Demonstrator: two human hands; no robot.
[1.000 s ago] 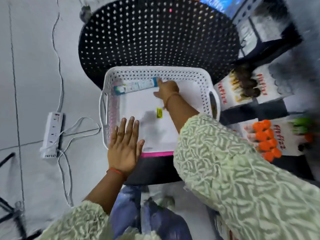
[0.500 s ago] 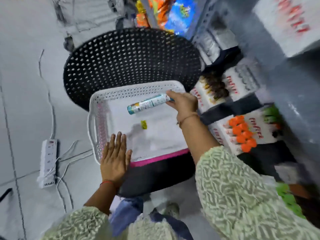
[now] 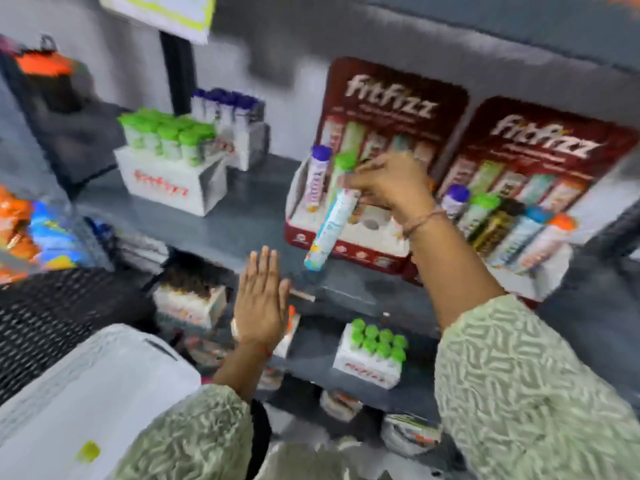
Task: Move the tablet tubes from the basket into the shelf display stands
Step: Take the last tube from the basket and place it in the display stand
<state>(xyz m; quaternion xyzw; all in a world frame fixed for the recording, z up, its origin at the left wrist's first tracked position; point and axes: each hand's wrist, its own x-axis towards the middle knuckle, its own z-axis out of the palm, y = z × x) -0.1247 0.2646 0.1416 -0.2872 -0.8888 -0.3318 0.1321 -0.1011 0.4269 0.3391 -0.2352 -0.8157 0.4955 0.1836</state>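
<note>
My right hand (image 3: 389,187) grips the top end of a white and teal tablet tube (image 3: 330,230), which hangs tilted in front of the left red display stand (image 3: 349,252) on the grey shelf. That stand holds a purple-capped tube (image 3: 317,178) and a green-capped tube (image 3: 341,168), with open holes beside them. My left hand (image 3: 261,299) is raised flat with fingers apart, holding nothing, below the shelf edge. The white basket (image 3: 100,382) lies at the lower left, blurred.
A second red display stand (image 3: 540,271) to the right holds several tubes. White boxes of green-capped tubes (image 3: 173,161) stand on the shelf to the left and on the lower shelf (image 3: 374,355). A black perforated stool (image 3: 41,313) is at the left.
My right hand lifted the tube out of the basket and carried it up to the left display stand. My left hand left the basket rim and rose. The view swung up to the shelves.
</note>
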